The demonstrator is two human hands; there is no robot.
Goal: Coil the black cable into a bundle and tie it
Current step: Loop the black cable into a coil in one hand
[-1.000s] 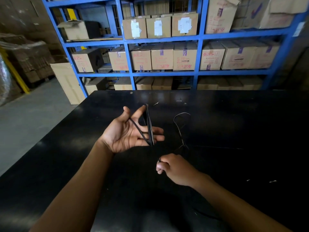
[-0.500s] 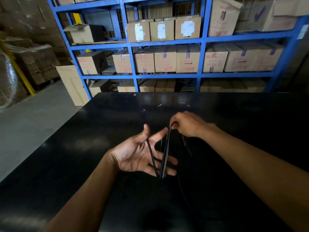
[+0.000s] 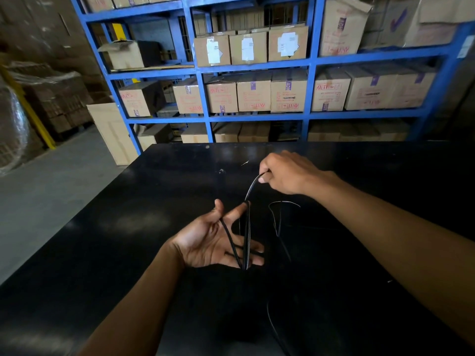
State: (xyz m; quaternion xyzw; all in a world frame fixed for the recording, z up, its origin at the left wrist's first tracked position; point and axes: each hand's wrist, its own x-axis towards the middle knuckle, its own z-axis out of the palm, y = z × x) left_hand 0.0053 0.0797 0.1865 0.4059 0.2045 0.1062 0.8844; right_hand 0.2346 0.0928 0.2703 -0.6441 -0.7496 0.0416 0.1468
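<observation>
Left hand [image 3: 213, 240] palm up, fingers spread wide, thin black cable [image 3: 246, 235] looped around them above glossy black table [image 3: 128, 227]. Right hand [image 3: 288, 173] pinching the cable's raised strand.

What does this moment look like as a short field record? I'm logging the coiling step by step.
surface: black table
left hand: open, palm up, loops of black cable around its fingers
right hand: pinching the cable beyond the left hand, raised
loose cable: trails over the table toward the near edge
tie: not yet made
background: blue shelving with cardboard boxes
</observation>
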